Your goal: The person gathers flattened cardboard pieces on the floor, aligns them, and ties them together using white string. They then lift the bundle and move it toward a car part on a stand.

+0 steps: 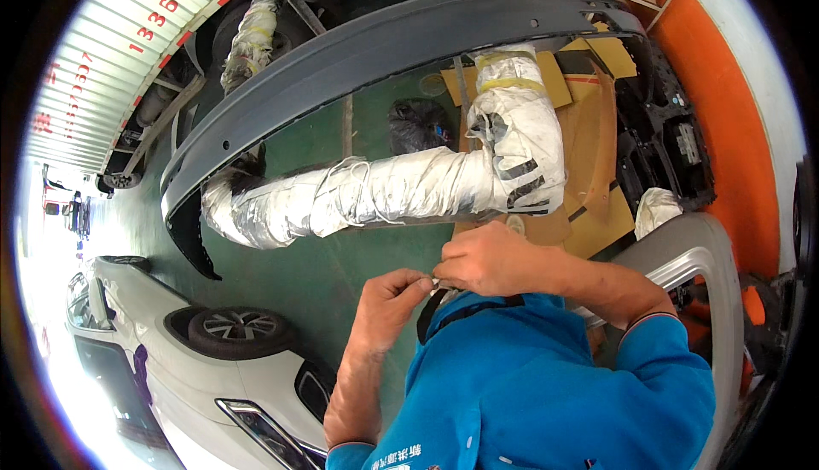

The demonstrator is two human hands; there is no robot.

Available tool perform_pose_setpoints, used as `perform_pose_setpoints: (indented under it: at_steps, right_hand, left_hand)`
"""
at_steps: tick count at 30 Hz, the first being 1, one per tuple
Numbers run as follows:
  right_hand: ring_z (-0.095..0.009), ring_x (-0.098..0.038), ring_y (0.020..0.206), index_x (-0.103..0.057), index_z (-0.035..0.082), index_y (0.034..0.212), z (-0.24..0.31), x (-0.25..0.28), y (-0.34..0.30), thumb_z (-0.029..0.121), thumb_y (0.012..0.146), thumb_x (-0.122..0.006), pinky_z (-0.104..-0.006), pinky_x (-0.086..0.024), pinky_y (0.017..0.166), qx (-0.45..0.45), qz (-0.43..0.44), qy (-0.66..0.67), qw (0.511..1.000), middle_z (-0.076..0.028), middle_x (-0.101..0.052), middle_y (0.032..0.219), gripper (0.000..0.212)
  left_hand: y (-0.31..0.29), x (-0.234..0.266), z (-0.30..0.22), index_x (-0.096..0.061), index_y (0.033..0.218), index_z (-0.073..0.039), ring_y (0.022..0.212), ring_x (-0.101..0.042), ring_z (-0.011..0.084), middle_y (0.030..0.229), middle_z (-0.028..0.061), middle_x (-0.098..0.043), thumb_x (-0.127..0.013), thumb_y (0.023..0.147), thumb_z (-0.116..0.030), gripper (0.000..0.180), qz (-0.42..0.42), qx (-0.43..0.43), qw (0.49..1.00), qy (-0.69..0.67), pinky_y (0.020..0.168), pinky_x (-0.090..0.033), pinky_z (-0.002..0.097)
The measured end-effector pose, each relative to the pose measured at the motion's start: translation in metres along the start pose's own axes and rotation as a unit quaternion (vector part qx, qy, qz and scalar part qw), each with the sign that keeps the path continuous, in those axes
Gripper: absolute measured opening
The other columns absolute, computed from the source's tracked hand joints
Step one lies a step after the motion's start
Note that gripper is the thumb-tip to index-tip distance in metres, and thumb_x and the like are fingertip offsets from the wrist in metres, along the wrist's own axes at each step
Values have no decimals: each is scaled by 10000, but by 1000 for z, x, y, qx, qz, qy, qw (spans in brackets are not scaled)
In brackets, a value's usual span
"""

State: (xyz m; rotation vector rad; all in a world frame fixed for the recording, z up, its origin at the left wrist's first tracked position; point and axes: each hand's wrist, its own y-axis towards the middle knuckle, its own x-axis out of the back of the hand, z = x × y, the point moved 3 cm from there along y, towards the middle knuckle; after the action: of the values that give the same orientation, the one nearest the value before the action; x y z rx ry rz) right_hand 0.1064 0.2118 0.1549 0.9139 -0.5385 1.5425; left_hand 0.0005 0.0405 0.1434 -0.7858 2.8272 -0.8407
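In front of my waist my two hands meet, thumbs and fingers pinched together. My left hand (386,306) is closed, its thumb and forefinger at a tiny pale thing (436,281) too small to name. From the other side my right hand (488,258) closes on the same spot, fingers curled inward. Beyond them stands a work stand (401,187) wrapped in white cloth and plastic, tied round with string. A long dark grey car bumper (375,48) rests across the stand, apart from both hands.
At the lower left a white car (196,376) is parked close by. A grey door-shaped panel (721,299) stands at my right. Flattened cardboard (589,171), a black bag (418,124) and dark car parts (674,150) lie on the green floor beyond the stand.
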Motion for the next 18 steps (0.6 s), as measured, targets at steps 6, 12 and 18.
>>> perform_pose_setpoints:
  at_steps: [6, 12, 18]
  right_hand:
    - [-195, -640, 707, -724, 27, 943, -25, -20, -1, 217, 871, -711, -337, -504, 651, -155, 31, 354, 922, -80, -688, 786, 203]
    - [-97, -586, 699, -723, 2, 988, -27, -28, -3, 288, 930, -677, -270, -483, 624, -240, 109, 536, 802, -42, -681, 796, 295]
    - [-107, -600, 693, -724, 20, 1015, -28, -25, -4, 347, 940, -659, -257, -480, 594, -270, 99, 575, 766, -40, -683, 821, 342]
  left_hand:
    - [-7, -1, -16, -729, 1034, -5, 649, -514, 65, 759, 21, -646, -712, 886, -149, 207, -13, -100, 989, 110, 554, -401, 249]
    - [-9, -1, -16, -750, 984, -20, 612, -515, 88, 704, 35, -607, -725, 859, -71, 137, -45, -211, 960, 180, 533, -393, 264]
    - [-9, -1, -22, -754, 963, -19, 593, -500, 86, 678, 32, -581, -722, 852, -55, 120, -51, -204, 963, 167, 521, -381, 264]
